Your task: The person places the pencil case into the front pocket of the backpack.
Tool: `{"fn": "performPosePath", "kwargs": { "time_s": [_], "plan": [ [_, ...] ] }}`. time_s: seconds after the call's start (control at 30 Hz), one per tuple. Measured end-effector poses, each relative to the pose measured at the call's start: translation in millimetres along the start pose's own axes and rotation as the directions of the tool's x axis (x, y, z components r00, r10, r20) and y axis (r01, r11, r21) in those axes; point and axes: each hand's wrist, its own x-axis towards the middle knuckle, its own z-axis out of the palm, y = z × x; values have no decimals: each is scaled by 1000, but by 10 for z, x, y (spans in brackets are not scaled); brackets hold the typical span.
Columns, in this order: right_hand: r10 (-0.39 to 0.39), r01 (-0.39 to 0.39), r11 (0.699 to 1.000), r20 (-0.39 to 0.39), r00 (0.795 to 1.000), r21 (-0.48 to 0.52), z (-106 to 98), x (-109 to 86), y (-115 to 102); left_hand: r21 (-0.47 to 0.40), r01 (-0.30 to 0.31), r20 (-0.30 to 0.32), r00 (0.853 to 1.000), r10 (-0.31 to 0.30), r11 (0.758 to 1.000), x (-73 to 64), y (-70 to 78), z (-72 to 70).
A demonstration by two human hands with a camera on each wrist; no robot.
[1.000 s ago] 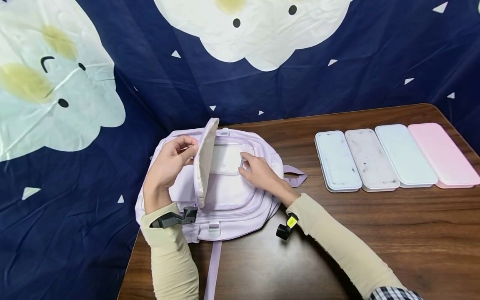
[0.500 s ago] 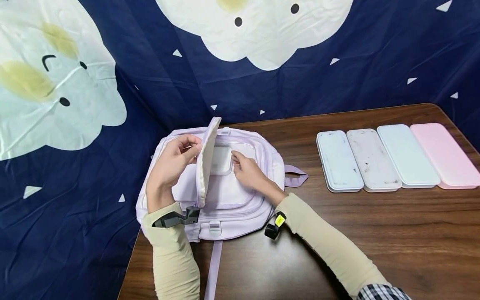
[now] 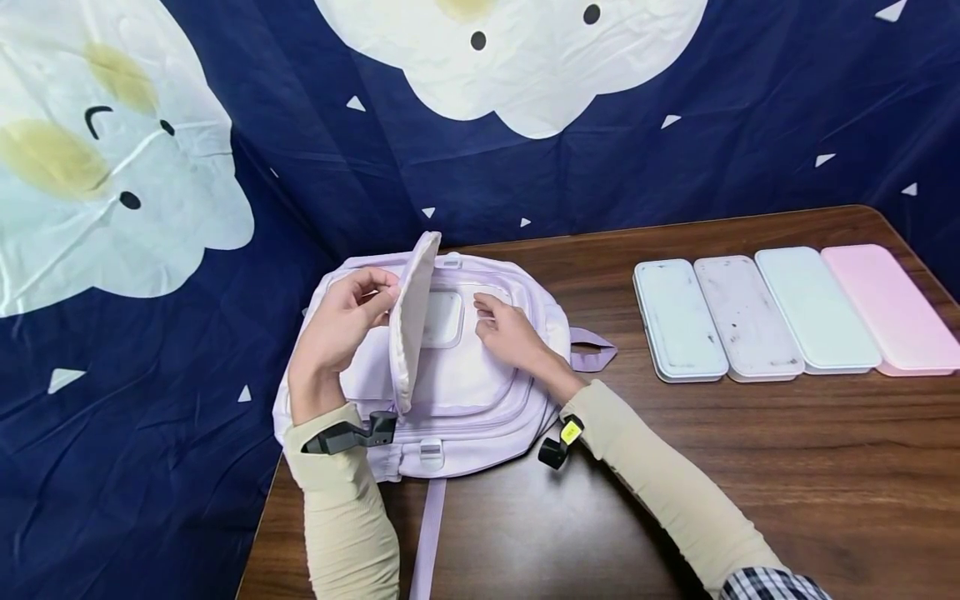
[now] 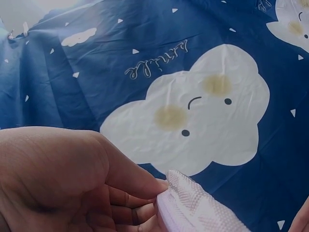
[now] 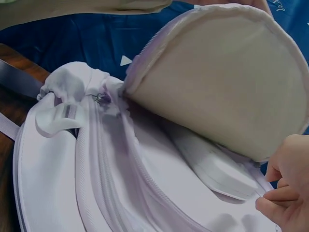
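The left hand's (image 3: 336, 321) fingers are pinching a lilac backpack's (image 3: 495, 452) cream-lined fabric flap (image 3: 413, 325) upright, apparently exposing the pocket (image 3: 465, 379). Inside, a white rounded-rectangular case (image 3: 444, 320) is lying; just right, the right hand's (image 3: 510, 333) fingers are curving loosely, holding nothing.

Head view: flap (image 3: 415, 325) hides left part of case (image 3: 446, 318); pink box (image 3: 888, 308) clipped at right edge. Right wrist view: right hand (image 5: 295, 181) cut off.
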Motion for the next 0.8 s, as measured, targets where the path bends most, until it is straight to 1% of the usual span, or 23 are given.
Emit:
{"fn": "performPosePath", "kwargs": {
  "time_s": [0.17,0.33,0.57,0.8],
  "plan": [
    [10,-10,1000,-27,1000,-2,-94,-20,30,-8,6,3,1000,-6,1000,-3,-13,-20],
    [5,-6,1000,-63,998,-5,-182,-48,80,-18,7,-3,1000,-7,1000,-15,-39,-74],
    [-41,41,999,-107,993,-7,-301,-112,128,-39,3,-22,1000,-4,999,-44,-54,-129],
    [-79,79,997,-157,984,-4,-459,-204,127,-45,-1,-35,999,0,999,-57,-67,-162]
  ]
}}
